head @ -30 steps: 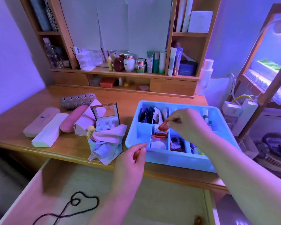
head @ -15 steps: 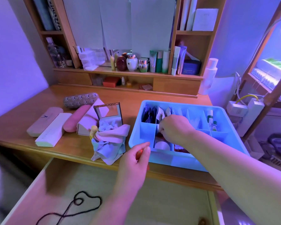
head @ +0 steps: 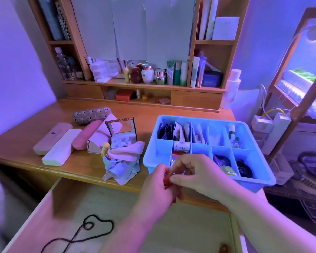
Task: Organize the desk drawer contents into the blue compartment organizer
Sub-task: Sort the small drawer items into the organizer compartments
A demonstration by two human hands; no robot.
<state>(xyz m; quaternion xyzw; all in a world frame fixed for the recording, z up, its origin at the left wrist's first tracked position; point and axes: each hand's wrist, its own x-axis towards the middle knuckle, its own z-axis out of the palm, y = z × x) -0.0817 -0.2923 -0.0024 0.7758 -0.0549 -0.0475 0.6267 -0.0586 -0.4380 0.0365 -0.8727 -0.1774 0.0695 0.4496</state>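
Both hands, the left hand [head: 158,187] and the right hand [head: 195,172], are pinching a small red item [head: 167,179] beside the blue organizer [head: 204,181]. It is appearing light; fingertip grip is sufficing.

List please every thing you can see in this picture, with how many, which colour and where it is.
organizer: 1, blue, on the desk at right, partly filled
small red thing: 1, red, pinched between both hands in front of the organizer
bead string: 1, dark, in the open drawer
drawer: 1, pale wood, pulled out below the desk
cases: 4, pink, white and one patterned, on the desk at left
cloths: a pile, pink and pale blue, left of the organizer
mirror: 1, dark frame, behind the cloths
bottles and jars: several, mixed colours, on the shelf
left hand: 1, holds the small red thing
right hand: 1, pinches the same thing
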